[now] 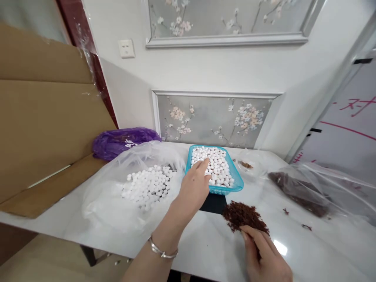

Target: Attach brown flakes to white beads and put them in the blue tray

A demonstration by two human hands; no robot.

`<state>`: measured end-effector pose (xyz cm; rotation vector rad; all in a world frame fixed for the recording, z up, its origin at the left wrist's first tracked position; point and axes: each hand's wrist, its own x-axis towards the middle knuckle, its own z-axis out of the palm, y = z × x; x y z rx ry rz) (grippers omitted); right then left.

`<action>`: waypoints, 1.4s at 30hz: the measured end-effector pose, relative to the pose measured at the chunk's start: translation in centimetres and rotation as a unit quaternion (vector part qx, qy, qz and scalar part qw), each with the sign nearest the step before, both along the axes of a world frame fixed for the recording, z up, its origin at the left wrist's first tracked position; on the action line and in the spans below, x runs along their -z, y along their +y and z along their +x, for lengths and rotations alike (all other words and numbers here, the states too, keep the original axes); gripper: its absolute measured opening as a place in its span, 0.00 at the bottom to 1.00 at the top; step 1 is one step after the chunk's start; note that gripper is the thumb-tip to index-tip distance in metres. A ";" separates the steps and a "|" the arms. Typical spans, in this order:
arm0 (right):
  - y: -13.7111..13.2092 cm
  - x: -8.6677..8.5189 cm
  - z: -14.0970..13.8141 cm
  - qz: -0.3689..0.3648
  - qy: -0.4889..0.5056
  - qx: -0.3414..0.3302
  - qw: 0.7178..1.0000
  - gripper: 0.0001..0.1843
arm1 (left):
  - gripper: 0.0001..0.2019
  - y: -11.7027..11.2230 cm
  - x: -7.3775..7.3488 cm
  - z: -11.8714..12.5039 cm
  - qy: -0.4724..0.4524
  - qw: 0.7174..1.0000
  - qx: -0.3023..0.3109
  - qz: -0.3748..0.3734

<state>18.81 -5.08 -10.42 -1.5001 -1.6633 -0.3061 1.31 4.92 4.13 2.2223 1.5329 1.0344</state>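
Observation:
My left hand (196, 182), with a silver bangle at the wrist, reaches over a blue plastic basket (237, 181) full of small white balls (219, 166). Its fingers are stretched out and its thumb is apart, touching or just above the balls. Closer to me, my right hand (263, 250) has thumb and forefinger pinched together at the near edge of a pile of dark red-brown, twig-like pieces (245, 215) on the table. What is between those fingertips is too small to make out.
Left of the basket lies a clear plastic bag (102, 196) of white balls, with a purple bag (107, 145) behind it. A cardboard box (44, 117) stands far left. Bags of brown material (299, 192) lie right on the white table (202, 239). A wall rises behind.

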 end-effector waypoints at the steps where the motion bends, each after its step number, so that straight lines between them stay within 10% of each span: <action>1: 0.0 -0.1 -0.2 -0.005 0.011 0.001 1.000 0.14 | 0.21 -0.2 0.1 -1.2 0.021 1.000 -0.009 -0.002; 10: -0.3 -1.0 -1.3 -0.056 0.057 -0.004 0.997 0.14 | 0.13 -1.1 2.9 -12.3 0.155 0.978 -0.128 -0.057; 20: -0.3 -0.6 -0.7 -0.058 0.082 -0.009 0.995 0.10 | 0.13 -2.3 2.5 -11.3 0.085 0.989 -0.122 -0.022; 23: -0.8 -1.5 -1.5 -0.092 0.189 -0.031 0.977 0.10 | 0.10 -4.6 2.1 -9.3 -0.100 0.990 -0.082 -0.063; 27: -1.9 -4.4 -4.0 -0.149 0.378 -0.098 0.908 0.11 | 0.08 -8.2 3.2 -5.4 -0.468 0.826 0.046 -0.311; 32: -2.7 -7.4 -6.3 -0.168 0.451 -0.185 0.857 0.10 | 0.06 -9.5 5.5 -2.2 -0.628 0.617 0.089 -0.466; 42: -2.0 -6.9 -7.5 -0.191 0.477 -0.199 0.834 0.09 | 0.11 -9.0 7.9 -1.6 -0.652 0.596 0.125 -0.452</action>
